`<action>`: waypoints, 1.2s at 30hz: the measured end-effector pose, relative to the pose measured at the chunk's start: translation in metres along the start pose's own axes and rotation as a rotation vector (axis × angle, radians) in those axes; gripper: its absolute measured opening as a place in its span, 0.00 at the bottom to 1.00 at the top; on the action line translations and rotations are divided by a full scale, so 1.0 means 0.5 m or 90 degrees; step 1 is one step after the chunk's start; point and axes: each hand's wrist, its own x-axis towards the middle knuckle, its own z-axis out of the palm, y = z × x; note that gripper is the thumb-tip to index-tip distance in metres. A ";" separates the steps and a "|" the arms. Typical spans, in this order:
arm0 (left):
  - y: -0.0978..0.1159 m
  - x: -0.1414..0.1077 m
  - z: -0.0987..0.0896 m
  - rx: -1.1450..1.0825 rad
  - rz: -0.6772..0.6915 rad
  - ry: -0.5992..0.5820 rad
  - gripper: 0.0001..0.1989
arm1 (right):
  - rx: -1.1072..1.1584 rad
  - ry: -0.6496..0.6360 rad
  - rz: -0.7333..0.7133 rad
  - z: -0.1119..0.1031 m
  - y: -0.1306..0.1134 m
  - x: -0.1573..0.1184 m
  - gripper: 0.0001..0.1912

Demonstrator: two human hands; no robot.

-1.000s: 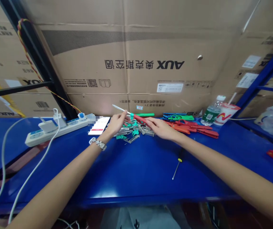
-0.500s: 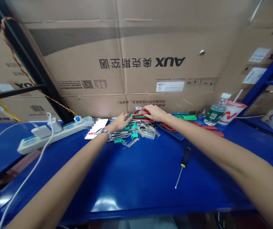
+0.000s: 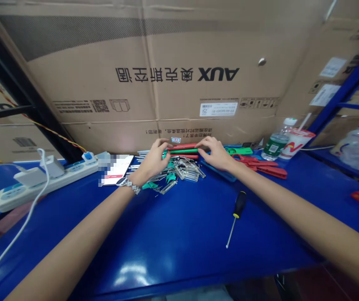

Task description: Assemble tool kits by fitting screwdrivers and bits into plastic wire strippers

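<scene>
Long, thin red and green plastic strips (image 3: 182,151) lie side by side at the back of the blue table, spanning the gap between my hands. My left hand (image 3: 157,162) has its fingers curled at the strips' left end. At their right end, my right hand (image 3: 214,154) pinches with thumb and fingers. Just in front is a loose pile of clear plastic pieces (image 3: 190,172), teal pieces (image 3: 170,177) and thin metal rods. A screwdriver (image 3: 239,204) with a black and yellow handle lies nearer me, apart from both hands.
Red plastic pieces (image 3: 270,169) and a green piece (image 3: 240,151) lie right of my right hand. Beyond them stand a water bottle (image 3: 273,144) and a paper cup (image 3: 295,144). A power strip (image 3: 69,170) lies at left. A large cardboard box (image 3: 179,50) stands behind.
The red and green strips now lie level between my hands, where a red piece was bunched under my right hand. Both hands have shifted to the strips' ends. The view has moved slightly.
</scene>
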 end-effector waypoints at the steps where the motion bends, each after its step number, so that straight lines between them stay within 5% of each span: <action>1: 0.018 0.003 0.004 -0.008 0.035 -0.005 0.14 | 0.004 0.007 0.011 -0.009 0.002 -0.021 0.11; 7: 0.129 0.034 0.059 0.026 0.164 -0.122 0.11 | -0.039 0.029 0.086 -0.068 0.016 -0.144 0.14; 14: 0.205 0.084 0.136 0.115 0.185 -0.244 0.20 | -0.137 -0.052 0.139 -0.121 0.052 -0.216 0.24; 19: 0.222 0.120 0.169 0.138 0.159 -0.312 0.26 | -0.094 -0.100 0.129 -0.108 0.093 -0.212 0.19; 25: 0.191 0.147 0.192 0.074 0.131 -0.345 0.22 | -0.080 -0.092 0.058 -0.094 0.107 -0.196 0.16; 31: 0.183 0.131 0.143 0.052 0.200 -0.258 0.08 | -0.138 -0.081 -0.020 -0.099 0.071 -0.173 0.11; 36: 0.170 0.016 0.039 0.014 0.221 -0.162 0.13 | -0.060 -0.014 -0.111 -0.076 -0.023 -0.170 0.11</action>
